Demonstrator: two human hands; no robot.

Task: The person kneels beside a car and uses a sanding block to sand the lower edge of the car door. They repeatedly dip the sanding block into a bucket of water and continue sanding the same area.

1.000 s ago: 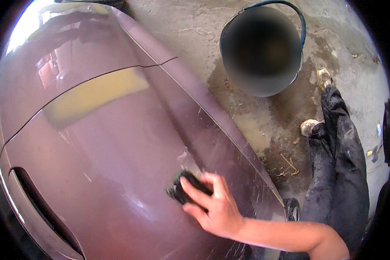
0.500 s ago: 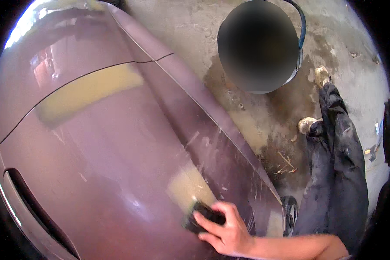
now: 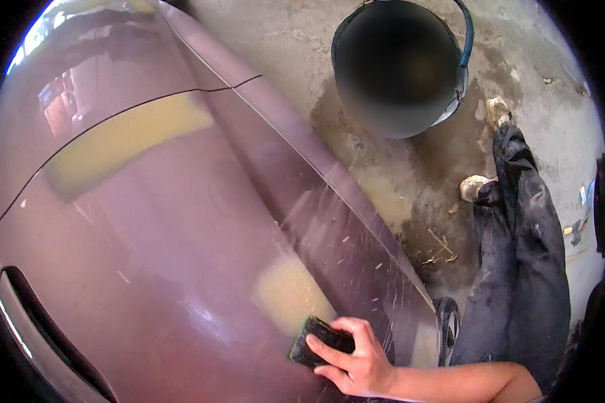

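My right hand (image 3: 359, 359) grips a dark sanding block (image 3: 321, 341) with a greenish edge, fingers bent over its top and sides. The block rests on the mauve car body panel (image 3: 181, 269), at the lower edge of a yellowish-beige filler patch (image 3: 292, 295). Whitish streaks and wet-looking drips run down the side of the panel beside the patch. A longer yellowish patch (image 3: 131, 144) lies along the panel seam farther up. My left hand is out of view.
A black bucket (image 3: 341, 80) with a blue handle (image 3: 468, 37), its inside blurred, stands on the wet-stained concrete floor (image 3: 282, 40). My legs in dark trousers (image 3: 517, 269) are at the right. Part of a wheel (image 3: 448, 326) shows below the panel, near some twigs (image 3: 440, 248).
The block has shifted slightly right along the patch's lower edge and tilted, exposing more of the patch. The view has moved a little, so the panel and bucket sit slightly farther left and up.
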